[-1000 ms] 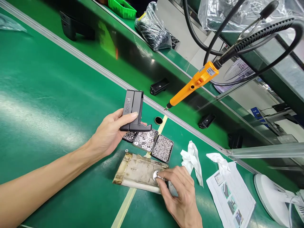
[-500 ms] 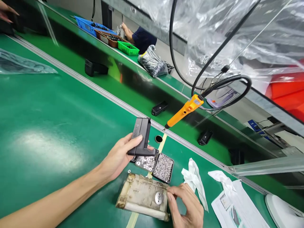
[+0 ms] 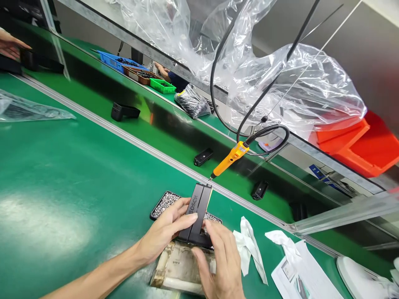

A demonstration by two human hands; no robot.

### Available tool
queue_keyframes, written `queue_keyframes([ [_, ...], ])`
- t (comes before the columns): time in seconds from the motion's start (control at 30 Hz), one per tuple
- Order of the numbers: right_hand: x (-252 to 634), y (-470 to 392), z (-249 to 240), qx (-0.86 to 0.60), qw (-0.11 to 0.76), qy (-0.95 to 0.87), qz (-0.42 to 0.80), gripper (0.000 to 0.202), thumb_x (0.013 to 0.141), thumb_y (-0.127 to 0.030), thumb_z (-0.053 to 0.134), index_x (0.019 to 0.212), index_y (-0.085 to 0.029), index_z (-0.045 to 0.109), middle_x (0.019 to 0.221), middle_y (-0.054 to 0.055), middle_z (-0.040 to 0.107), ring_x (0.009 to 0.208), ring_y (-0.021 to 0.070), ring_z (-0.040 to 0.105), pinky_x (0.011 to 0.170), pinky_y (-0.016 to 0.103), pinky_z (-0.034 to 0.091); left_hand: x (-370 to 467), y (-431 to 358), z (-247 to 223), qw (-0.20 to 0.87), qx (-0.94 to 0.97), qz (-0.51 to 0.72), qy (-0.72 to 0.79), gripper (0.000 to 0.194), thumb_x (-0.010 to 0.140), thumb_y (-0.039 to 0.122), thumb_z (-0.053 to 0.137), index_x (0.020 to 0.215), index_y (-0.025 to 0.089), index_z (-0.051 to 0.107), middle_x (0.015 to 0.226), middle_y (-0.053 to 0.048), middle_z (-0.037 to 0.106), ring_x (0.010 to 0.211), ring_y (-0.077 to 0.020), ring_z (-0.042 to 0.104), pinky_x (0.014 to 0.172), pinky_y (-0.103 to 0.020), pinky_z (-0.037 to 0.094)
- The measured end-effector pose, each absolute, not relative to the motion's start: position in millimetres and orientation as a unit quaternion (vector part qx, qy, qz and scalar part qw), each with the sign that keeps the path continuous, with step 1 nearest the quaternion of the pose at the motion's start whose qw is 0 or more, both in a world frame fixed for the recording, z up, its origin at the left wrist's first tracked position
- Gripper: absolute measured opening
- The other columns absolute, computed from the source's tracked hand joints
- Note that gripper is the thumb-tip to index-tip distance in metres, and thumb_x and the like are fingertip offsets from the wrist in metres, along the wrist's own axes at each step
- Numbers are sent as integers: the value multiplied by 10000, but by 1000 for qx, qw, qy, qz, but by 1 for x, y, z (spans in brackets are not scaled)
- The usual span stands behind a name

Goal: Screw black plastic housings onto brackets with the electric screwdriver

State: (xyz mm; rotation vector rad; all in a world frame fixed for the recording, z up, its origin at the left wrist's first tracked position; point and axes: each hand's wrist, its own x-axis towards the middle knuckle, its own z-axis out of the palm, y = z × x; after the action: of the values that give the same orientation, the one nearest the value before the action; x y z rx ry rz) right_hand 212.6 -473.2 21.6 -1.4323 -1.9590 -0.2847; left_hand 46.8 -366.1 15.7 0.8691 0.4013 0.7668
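A black L-shaped plastic housing (image 3: 201, 207) with BOSCH lettering is tilted above the bench, gripped along its left side by my left hand (image 3: 170, 226). My right hand (image 3: 222, 257) is at its lower right corner, fingertips against the inner angle and thumb below the short arm. Directly beneath lies a worn beige block (image 3: 177, 268) with stained, taped edges, partly covered by my right hand. Behind the housing, trays of small metal parts (image 3: 168, 203) show in part. A yellow electric screwdriver (image 3: 229, 160) hangs with its tip just beyond the housing's top end.
Along the green lane behind the metal rail stand black parts (image 3: 203, 157). White cloth strips (image 3: 246, 245) and a printed sheet (image 3: 304, 274) lie on the right. An orange-red bin (image 3: 358, 141) and clear plastic sheeting (image 3: 293, 83) are above. Another person's hand (image 3: 12, 45) is at far left.
The housing has come lower and nearer, over the beige block. My right hand has left the block's right edge and moved up to the housing. The view has shifted.
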Motion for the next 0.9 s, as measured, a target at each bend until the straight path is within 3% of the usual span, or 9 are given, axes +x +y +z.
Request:
queue_keyframes([
  [0.17,213,-467,19,-485,419,-763,-85,596,902,-23,656,1462,-188,534,1113,124,739,989,248,705,798,397,623,45,-369,15,819,422,351,166,511,948,371,733,1386,219,518,1394,-123,639,1265,-300,634,1073,-419,483],
  [0.27,214,-471,17,-454,472,-755,-22,490,919,-65,649,1375,-242,622,1002,87,755,888,231,715,756,389,626,44,-370,17,842,403,325,151,537,950,405,725,1419,257,508,1394,-122,637,1258,-321,640,1045,-439,506],
  [0.37,221,-480,5,-498,563,-652,100,301,943,-314,701,1242,-281,699,980,84,765,844,236,740,713,370,639,42,-368,17,863,378,307,132,571,963,475,689,1465,283,494,1452,-121,595,1319,-336,589,1037,-432,505],
  [0.43,229,-484,-3,-516,624,-549,208,432,914,-531,690,1253,-264,693,962,115,772,801,254,753,651,362,641,40,-365,16,860,384,312,123,629,953,512,690,1502,297,471,1515,-110,538,1381,-335,526,1092,-433,462],
  [0.5,237,-487,-6,-508,659,-462,309,571,910,-616,642,1351,-253,640,986,143,773,740,247,742,596,357,631,39,-363,13,845,416,318,111,714,920,491,743,1538,310,435,1570,-98,475,1446,-332,448,1161,-440,399],
  [0.6,243,-489,2,-506,657,-384,406,482,966,-544,598,1382,-303,624,1158,128,749,755,205,717,611,343,626,40,-362,11,821,469,315,91,800,874,376,819,1554,301,405,1558,-106,482,1467,-319,419,1210,-461,347],
  [0.73,241,-491,20,-492,626,-387,466,424,1037,-524,456,1306,-276,669,1080,119,749,796,214,712,654,365,635,44,-365,13,783,515,312,157,554,945,352,737,1445,296,505,1442,-99,591,1298,-289,591,1065,-435,505],
  [0.8,241,-493,26,-489,609,-420,463,473,1045,-532,422,1355,-239,627,1057,140,743,828,239,716,689,401,639,45,-367,16,756,549,298,195,476,947,374,730,1382,295,552,1399,-85,628,1216,-278,640,1007,-411,539],
  [0.9,245,-498,29,-541,573,-476,390,487,1008,-513,544,1404,-232,588,1168,150,730,963,264,733,799,421,649,45,-371,21,696,609,292,243,453,916,386,761,1330,299,599,1339,-56,677,1192,-266,654,1051,-384,508],
])
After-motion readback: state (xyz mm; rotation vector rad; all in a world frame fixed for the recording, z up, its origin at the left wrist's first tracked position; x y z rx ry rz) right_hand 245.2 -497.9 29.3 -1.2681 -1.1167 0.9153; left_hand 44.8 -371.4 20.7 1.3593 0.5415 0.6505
